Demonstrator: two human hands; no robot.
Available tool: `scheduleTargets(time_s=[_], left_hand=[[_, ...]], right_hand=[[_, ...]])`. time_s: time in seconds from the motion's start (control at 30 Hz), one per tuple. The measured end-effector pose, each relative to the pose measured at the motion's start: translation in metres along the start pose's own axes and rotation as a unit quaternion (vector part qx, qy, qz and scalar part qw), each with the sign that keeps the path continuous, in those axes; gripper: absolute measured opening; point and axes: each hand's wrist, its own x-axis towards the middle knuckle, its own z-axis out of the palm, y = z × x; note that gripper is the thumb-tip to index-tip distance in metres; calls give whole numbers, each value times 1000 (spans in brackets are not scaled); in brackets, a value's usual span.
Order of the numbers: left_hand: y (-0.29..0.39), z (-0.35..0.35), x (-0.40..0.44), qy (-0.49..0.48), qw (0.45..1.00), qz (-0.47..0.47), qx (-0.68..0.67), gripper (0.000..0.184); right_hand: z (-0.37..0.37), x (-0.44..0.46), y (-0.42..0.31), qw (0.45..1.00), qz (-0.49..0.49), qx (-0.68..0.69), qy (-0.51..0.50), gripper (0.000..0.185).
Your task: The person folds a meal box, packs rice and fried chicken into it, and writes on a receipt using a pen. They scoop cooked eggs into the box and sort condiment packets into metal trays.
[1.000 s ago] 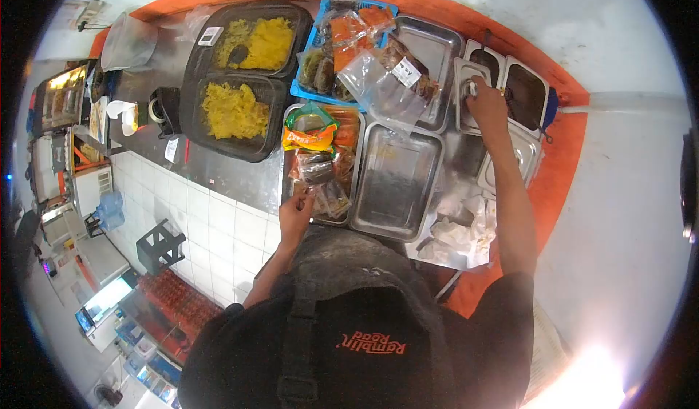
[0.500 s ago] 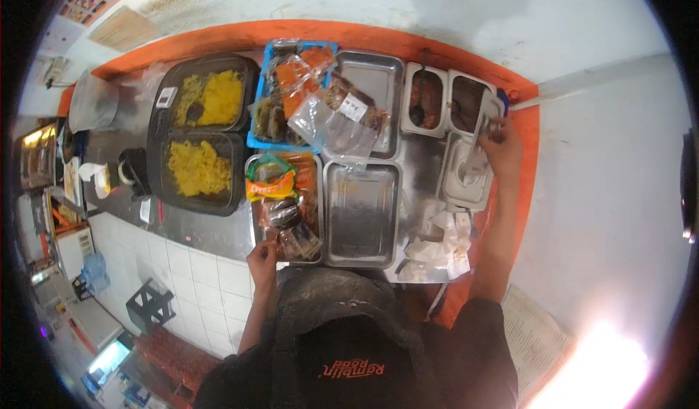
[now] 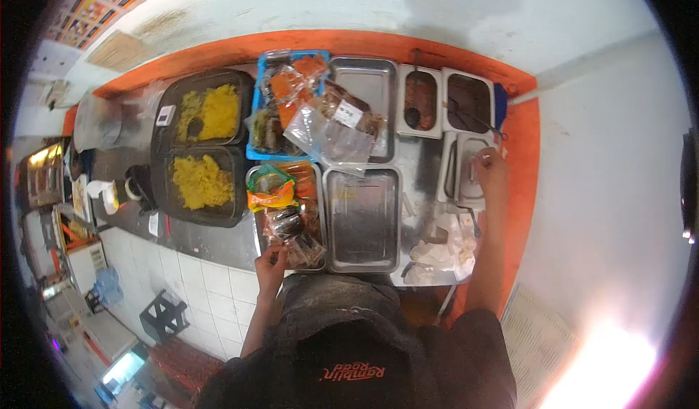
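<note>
My right hand is closed on a steel lid, which lies over the lidded steel containers at the right end of the counter. The fingers hide part of the grip. Behind it stand two open steel containers: one holds a reddish sauce with a ladle, the other a dark sauce with a utensil leaning across it. My left hand is pinched at the near left corner of a steel tray of packaged food. Whether it grips the rim or a clear packet is hidden.
An unfilled steel tray sits mid-counter beside crumpled paper. A blue tray of packaged food and a second steel tray lie behind. Black trays of yellow food stand left. An orange-trimmed wall bounds the right.
My right hand has moved toward me with the steel lid, from beside the dark sauce container to the lidded containers. The dark sauce now shows fully. My left hand stays at the tray corner.
</note>
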Motion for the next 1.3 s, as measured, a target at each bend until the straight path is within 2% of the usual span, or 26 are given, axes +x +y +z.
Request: scheduleTargets(time_s=[0.07,0.13,0.2,0.23,0.27,0.3,0.37,0.4,0.47,0.5,0.57,0.6,0.67,0.73,0.8,0.9,1.0,1.1,1.17,1.2,1.27,1.3], left_hand=[[-12,3,-3,16,1000,-18,-5,17],[-14,8,-5,1,998,-44,-37,18],[-8,14,-4,5,1000,-15,7,18],[-5,16,-4,5,999,14,50,18],[-3,17,-4,-11,999,-35,36,19],[-7,19,-4,-6,999,-34,36,19],[-18,23,-3,10,1000,-6,28,21],[-16,21,-5,12,999,-9,30,21],[-8,15,-5,8,998,-12,66,23],[-6,13,-3,12,998,-15,67,23],[-3,8,-6,22,998,-44,33,23],[-11,7,-6,20,998,-51,34,23],[-32,9,0,5,998,-65,5,21],[-14,7,10,-15,998,-56,25,20],[5,3,17,-41,997,-49,46,18],[17,1,19,-37,998,-5,44,15],[-3,-4,11,-4,1000,5,-29,16],[-19,-14,-2,-3,999,-20,-27,16],[-25,-21,-14,-13,999,-26,-36,16],[-22,-22,-17,-17,999,-32,-15,17],[-19,-25,-17,-25,999,-36,8,18],[-18,-27,-14,-7,999,-26,37,18]], right_hand=[[2,11,-24,1000,-6,-14,18,26],[11,16,-65,989,-110,83,45,26],[50,28,-98,953,-255,162,23,29],[71,27,-121,948,-275,160,-14,28],[95,24,-147,941,-296,158,-50,26],[121,18,-176,938,-273,191,-98,29],[174,-8,-211,929,-361,78,3,31],[183,-18,-220,929,-362,81,0,31],[197,-27,-235,938,-293,-29,-184,33],[204,-27,-231,936,-297,-27,-187,33],[211,-28,-205,943,-296,66,-140,32],[167,-19,-216,938,-271,114,-184,28],[136,1,-207,938,-261,152,-167,24],[111,19,-200,918,-306,195,-160,23],[90,30,-204,925,-283,194,-165,26],[72,40,-214,948,-256,148,-117,31],[72,46,-221,957,-238,139,-91,25],[84,44,-218,952,-279,98,-81,26],[96,31,-208,931,-353,89,-26,28],[93,18,-207,933,-348,88,-23,28],[87,-10,-204,933,-299,196,-46,25],[83,-26,-202,935,-292,196,-44,25]])
